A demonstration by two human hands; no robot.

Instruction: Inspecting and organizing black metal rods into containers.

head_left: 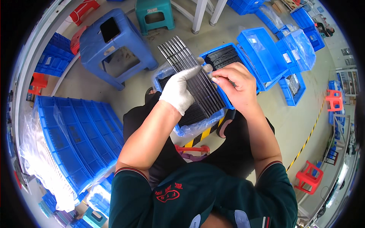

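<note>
Two hands busy | gloved left hand [178,91] grips a flat row of dark rods [199,87] above blue bins [227,100] | bare right hand [239,85] pinched at its right edge, contents unclear | risk: slackened left grip could let rods slide out and scatter

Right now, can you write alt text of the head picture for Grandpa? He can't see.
A white-gloved left hand holds a row of dark rods, with the bare right hand close beside it. Blue crates and a blue stool stand nearby.
</note>
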